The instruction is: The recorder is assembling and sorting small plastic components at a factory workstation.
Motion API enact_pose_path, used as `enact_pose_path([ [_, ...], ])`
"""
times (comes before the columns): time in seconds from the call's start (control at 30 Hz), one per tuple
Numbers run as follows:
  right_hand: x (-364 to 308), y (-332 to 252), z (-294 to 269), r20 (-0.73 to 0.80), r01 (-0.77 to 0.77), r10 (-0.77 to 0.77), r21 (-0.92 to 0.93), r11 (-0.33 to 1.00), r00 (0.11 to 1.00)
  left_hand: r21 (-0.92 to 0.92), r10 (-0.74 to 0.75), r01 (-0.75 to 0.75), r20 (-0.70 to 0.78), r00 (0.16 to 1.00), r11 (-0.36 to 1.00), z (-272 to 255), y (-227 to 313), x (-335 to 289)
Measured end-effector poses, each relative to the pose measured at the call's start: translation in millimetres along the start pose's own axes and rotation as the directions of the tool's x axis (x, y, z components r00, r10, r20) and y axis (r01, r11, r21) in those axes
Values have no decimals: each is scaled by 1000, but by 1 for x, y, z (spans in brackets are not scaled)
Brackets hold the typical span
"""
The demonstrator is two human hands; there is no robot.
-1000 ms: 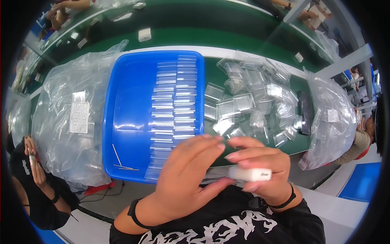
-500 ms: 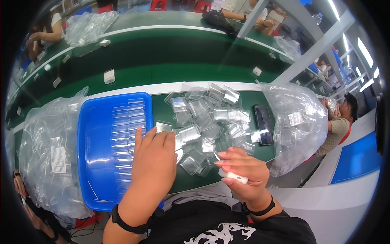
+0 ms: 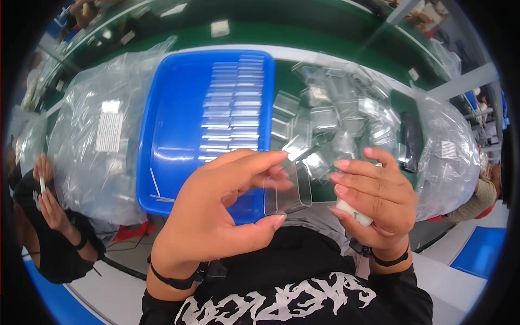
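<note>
My left hand point(image 3: 211, 203) holds a clear plastic sleeve point(image 3: 298, 195) between thumb and fingers, low over the near table edge. The sleeve looks bent into an open-ended box shape. My right hand point(image 3: 382, 200) curls around a small white rounded plastic piece point(image 3: 355, 213), mostly covered by the fingers and palm; its exact kind cannot be told. Beyond both hands lies a loose heap of clear plastic sleeves point(image 3: 326, 118). Left of it, a blue tray point(image 3: 145, 162) has clear sleeves point(image 3: 219, 112) lined up in rows along its right side.
Large clear bags stand at the left point(image 3: 81, 141) and right point(image 3: 447, 176). A dark case point(image 3: 411, 143) lies beside the heap. Behind runs a green conveyor belt point(image 3: 276, 32) with white boxes point(image 3: 220, 28) on it. At far left, a co-worker's hands point(image 3: 51, 200) hold a slim white thing.
My left hand has come back from the tray and heap and now holds a clear sleeve. My right hand keeps the white piece. The view has tilted down and shifted left.
</note>
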State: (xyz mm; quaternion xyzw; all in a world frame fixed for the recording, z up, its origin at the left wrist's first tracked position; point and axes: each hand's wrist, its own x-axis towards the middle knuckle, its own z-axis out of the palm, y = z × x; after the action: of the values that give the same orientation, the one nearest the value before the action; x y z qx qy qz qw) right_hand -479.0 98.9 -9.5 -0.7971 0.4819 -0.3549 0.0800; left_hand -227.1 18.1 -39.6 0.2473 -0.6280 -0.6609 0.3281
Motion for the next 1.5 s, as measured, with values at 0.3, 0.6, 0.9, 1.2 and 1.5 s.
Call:
enact_pose_path([
  [0.3, 40, -39, 27, 192, 258, -248, -29, 966, 950, 208, 35, -32, -8, 999, 978, -14, 4, -40],
  [0.6, 49, -59, 55, 208, 348, -321, -114, 930, 924, 376, 209, -167, -74, 975, 912, -17, -4, -67],
  [0.9, 66, -67, 72, 285, 371, -329, -108, 922, 900, 491, 188, -134, -62, 980, 861, -37, -4, -73],
  [1.2, 60, -67, 69, 412, 380, -269, -216, 899, 871, 523, 96, -21, -117, 989, 852, -19, -11, -72],
  [1.5, 74, -67, 78, 548, 478, -323, -164, 863, 771, 552, -91, 140, -116, 989, 822, -23, 15, -78],
])
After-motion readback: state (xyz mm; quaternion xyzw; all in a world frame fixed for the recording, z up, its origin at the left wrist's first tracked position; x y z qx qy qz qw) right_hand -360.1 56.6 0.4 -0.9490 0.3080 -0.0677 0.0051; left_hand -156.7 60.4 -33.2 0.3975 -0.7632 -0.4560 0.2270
